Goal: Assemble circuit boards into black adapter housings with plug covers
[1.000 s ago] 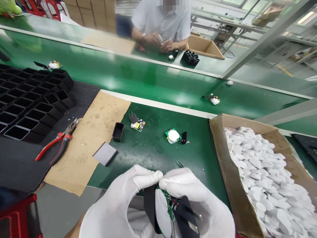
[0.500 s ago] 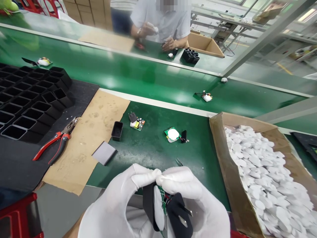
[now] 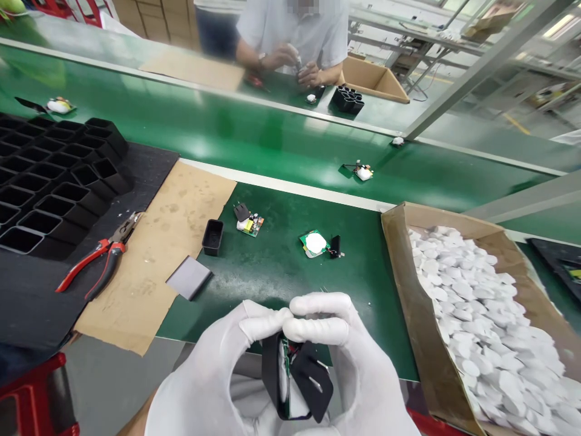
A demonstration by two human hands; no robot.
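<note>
Both of my hands wear white gloves and meet at one black plug charger low in the middle. My left hand (image 3: 204, 363) is closed around its black plastic case (image 3: 272, 375). My right hand (image 3: 363, 357) is closed at the other side, fingertips pressed at the top edge beside the black plug cover (image 3: 313, 381) with two metal prongs. A green circuit board with a white pad (image 3: 297, 402) sits partly inside the case. The plug cover stands tilted at the case's opening, joined by wires. My fingers hide the charger's far end.
Left are black cases (image 3: 59, 206), red-handled pliers (image 3: 109, 254) and cardboard (image 3: 149, 236). Ahead lie one loose case (image 3: 212, 237), a grey block (image 3: 189, 277) and circuit boards (image 3: 315, 243). A carton (image 3: 408, 290) of white pads stands right. Beyond the green belt (image 3: 254, 142), a co-worker handles parts.
The circuit board has gone deeper into the case, and the plug cover has come closer to it. My right fingers have shifted over the top edge. Boards on the belt have moved left.
</note>
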